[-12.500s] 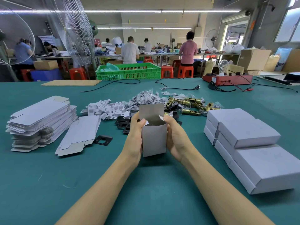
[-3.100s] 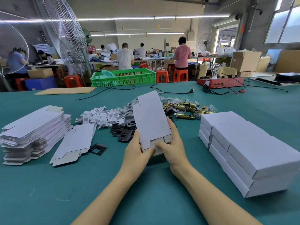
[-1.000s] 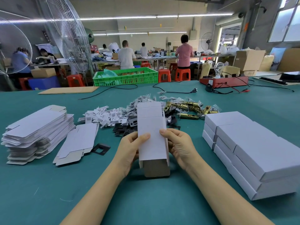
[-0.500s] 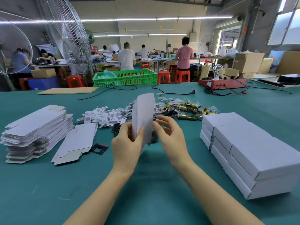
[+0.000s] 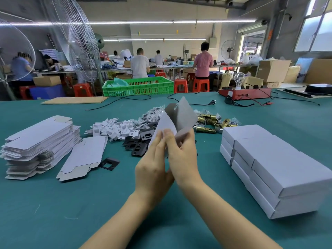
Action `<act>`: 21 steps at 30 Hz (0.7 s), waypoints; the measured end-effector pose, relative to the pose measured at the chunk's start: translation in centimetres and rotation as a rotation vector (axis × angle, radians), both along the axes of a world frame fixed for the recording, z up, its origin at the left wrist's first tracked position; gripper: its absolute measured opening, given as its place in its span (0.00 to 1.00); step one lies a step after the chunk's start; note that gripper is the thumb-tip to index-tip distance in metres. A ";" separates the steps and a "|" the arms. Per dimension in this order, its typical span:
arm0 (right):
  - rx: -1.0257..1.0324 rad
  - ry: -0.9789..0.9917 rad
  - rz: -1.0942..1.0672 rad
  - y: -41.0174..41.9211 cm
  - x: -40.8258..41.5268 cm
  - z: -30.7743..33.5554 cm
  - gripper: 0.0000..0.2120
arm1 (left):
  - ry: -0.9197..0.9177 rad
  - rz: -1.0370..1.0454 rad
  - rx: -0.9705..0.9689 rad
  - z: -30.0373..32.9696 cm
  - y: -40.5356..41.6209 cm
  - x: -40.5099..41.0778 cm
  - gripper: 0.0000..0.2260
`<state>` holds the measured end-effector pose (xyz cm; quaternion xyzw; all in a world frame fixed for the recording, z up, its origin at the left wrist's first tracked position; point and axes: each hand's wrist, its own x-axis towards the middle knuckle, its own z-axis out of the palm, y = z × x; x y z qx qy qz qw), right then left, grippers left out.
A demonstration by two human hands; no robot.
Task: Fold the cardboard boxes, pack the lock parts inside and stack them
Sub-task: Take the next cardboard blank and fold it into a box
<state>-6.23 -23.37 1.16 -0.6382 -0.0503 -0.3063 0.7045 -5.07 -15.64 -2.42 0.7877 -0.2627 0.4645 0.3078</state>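
A half-opened box (image 5: 177, 121) is held above the worktop (image 5: 107, 203), just in front of the lock parts (image 5: 210, 123). It is pinched by the left hand (image 5: 152, 169) and the right hand (image 5: 181, 155), fingers curled round its lower edge.

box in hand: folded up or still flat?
Partly opened, not formed: the grey cardboard box blank shows two panels spread apart, held up by left hand and right hand.
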 end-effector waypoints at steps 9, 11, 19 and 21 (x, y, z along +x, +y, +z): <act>-0.135 0.173 0.241 -6.6 1.6 2.1 0.13 | 0.321 -0.081 -0.312 0.6 0.6 1.4 0.22; -0.141 0.179 0.349 -7.6 1.5 2.5 0.08 | 0.581 -0.251 -0.408 1.3 1.1 1.7 0.25; -0.169 0.256 0.456 -7.7 1.2 2.6 0.12 | 0.857 -0.590 -0.494 1.4 1.5 2.1 0.18; -0.130 0.234 0.416 -7.1 1.3 2.2 0.10 | 0.840 -0.548 -0.515 1.2 1.3 1.9 0.16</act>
